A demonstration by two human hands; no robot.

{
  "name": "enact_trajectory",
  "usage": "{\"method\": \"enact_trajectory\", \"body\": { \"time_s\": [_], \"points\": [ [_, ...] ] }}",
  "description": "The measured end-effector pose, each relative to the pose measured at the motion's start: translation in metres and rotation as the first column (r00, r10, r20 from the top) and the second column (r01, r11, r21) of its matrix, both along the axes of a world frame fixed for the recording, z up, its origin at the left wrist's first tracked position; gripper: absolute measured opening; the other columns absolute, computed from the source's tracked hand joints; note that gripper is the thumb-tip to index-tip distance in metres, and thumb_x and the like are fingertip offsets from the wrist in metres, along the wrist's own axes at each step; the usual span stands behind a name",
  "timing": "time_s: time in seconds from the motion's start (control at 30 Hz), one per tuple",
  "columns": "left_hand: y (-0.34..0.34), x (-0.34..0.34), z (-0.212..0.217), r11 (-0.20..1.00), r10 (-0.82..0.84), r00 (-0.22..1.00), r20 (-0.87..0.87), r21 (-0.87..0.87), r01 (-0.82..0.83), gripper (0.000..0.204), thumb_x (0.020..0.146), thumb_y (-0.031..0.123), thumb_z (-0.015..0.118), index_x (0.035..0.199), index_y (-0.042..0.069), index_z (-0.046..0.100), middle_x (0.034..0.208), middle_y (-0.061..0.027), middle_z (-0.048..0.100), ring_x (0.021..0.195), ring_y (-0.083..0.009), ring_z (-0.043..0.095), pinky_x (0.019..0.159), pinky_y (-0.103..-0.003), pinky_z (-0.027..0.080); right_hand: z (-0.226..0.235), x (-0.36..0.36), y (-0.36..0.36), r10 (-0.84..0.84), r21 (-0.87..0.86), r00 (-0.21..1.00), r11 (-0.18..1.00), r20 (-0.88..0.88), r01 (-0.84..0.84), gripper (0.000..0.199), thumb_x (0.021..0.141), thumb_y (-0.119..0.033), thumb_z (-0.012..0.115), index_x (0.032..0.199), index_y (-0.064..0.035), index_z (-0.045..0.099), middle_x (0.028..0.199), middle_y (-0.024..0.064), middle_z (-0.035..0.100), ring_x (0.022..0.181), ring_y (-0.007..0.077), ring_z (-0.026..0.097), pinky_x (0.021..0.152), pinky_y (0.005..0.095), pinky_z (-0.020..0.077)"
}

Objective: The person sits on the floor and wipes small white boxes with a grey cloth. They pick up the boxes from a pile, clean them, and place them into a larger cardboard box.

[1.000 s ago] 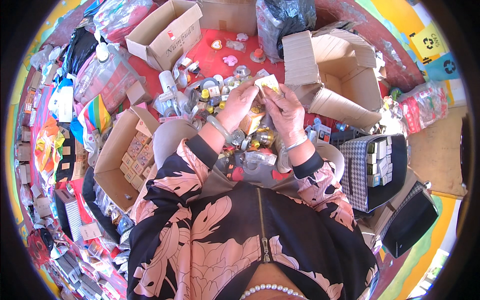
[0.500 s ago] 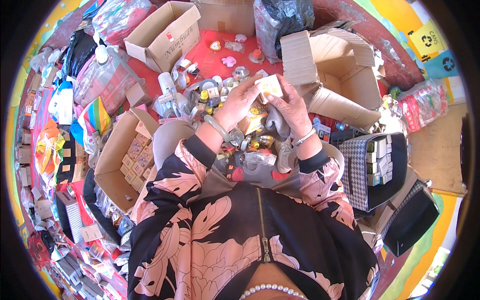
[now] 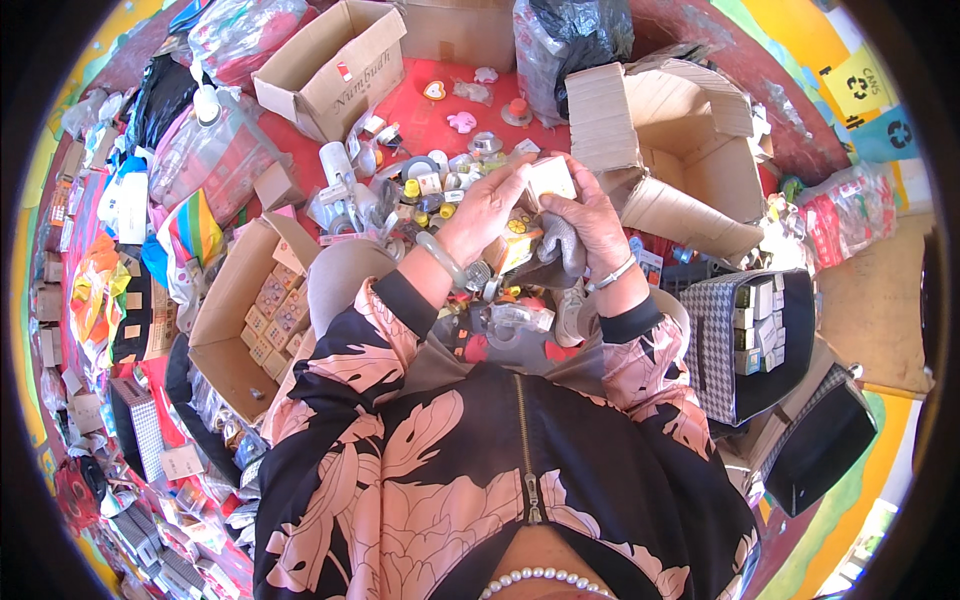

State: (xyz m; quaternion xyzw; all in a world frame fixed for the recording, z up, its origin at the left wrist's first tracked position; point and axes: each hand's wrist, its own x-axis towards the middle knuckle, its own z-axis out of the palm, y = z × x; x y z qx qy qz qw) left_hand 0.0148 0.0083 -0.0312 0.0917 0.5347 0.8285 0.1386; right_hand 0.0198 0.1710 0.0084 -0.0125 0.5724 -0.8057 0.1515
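Observation:
Both hands meet in front of me over a heap of small items. My left hand and my right hand together hold a small pale cardboard box, fingers wrapped on its two sides. A light bangle sits on my left wrist and a thin bracelet on my right. Just below the box lie a yellow packet and a grey cloth. Small bottles and jars with yellow caps are scattered under my left hand on the red surface.
A large open carton stands to the right, another open carton at the back left. A carton of small boxes sits at my left. A checkered bag with white boxes is on the right. Plastic bags and packets crowd the left side.
Both hands have shifted slightly while still holding the small box; the right hand has come further over its side. The surroundings stay the same.

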Motion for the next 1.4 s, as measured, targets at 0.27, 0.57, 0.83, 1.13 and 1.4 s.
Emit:
{"method": "enact_trajectory", "body": {
  "time_s": [0.27, 0.57, 0.83, 1.13, 1.4],
  "points": [
    [0.0, -0.003, 0.002, 0.99, -0.034, 0.992, -0.125, -0.14, 0.016, 0.037, 0.095, 0.023, 0.048, 0.126, 0.004, 0.05, 0.118, -0.0051, 0.057, 0.103, -0.0113, 0.054, 0.09, -0.026, 0.044, -0.009, -0.01, 0.01, 0.135, 0.447, 0.954, 0.895, -0.268, -0.001, 0.061, 0.08, -0.035, 0.068, 0.128, -0.0073, 0.042, 0.11, 0.0111, 0.058, 0.102, 0.0198, 0.055, 0.084, 0.0312, 0.0454],
    [0.008, 0.002, 0.006, 0.997, 0.077, 0.996, -0.047, -0.023, -0.078, 0.05, 0.094, 0.02, 0.051, 0.137, 0.005, 0.033, 0.111, -0.0052, 0.056, 0.099, -0.0116, 0.054, 0.085, -0.024, 0.045, -0.005, -0.006, 0.012, 0.102, 0.366, 0.959, 0.93, -0.265, 0.003, 0.067, 0.081, -0.023, 0.068, 0.136, -0.004, 0.035, 0.118, 0.0096, 0.053, 0.105, 0.0142, 0.051, 0.09, 0.0283, 0.0418],
    [-0.008, 0.008, 0.028, 0.963, -0.258, 0.948, 0.184, 0.121, 0.239, 0.052, 0.092, 0.035, 0.053, 0.134, 0.009, 0.036, 0.105, -0.0021, 0.056, 0.091, -0.0095, 0.057, 0.076, -0.026, 0.05, 0.025, 0.006, 0.01, 0.15, 0.166, 0.983, 0.977, -0.106, -0.132, 0.063, 0.081, -0.018, 0.065, 0.135, -0.0016, 0.036, 0.123, 0.0086, 0.05, 0.113, 0.0152, 0.046, 0.096, 0.0269, 0.035],
    [-0.004, 0.007, 0.023, 0.974, -0.218, 0.969, 0.121, 0.083, 0.209, 0.054, 0.092, 0.033, 0.052, 0.136, 0.008, 0.033, 0.116, -0.0044, 0.053, 0.101, -0.0115, 0.055, 0.08, -0.027, 0.049, 0.018, 0.001, 0.013, 0.174, 0.115, 0.982, 0.98, -0.077, -0.164, 0.055, 0.082, -0.019, 0.065, 0.13, -0.0032, 0.043, 0.118, 0.0067, 0.053, 0.108, 0.0145, 0.049, 0.093, 0.0263, 0.0369],
    [-0.005, 0.008, 0.024, 0.975, -0.217, 0.969, 0.118, 0.072, 0.21, 0.054, 0.092, 0.035, 0.052, 0.135, 0.007, 0.035, 0.117, -0.0054, 0.053, 0.102, -0.013, 0.055, 0.082, -0.027, 0.049, 0.011, 0.0, 0.013, 0.118, 0.153, 0.992, 0.982, -0.05, -0.109, 0.047, 0.081, -0.016, 0.063, 0.123, -0.0017, 0.048, 0.111, 0.0065, 0.057, 0.102, 0.0112, 0.052, 0.088, 0.0244, 0.041]
  ]
}}
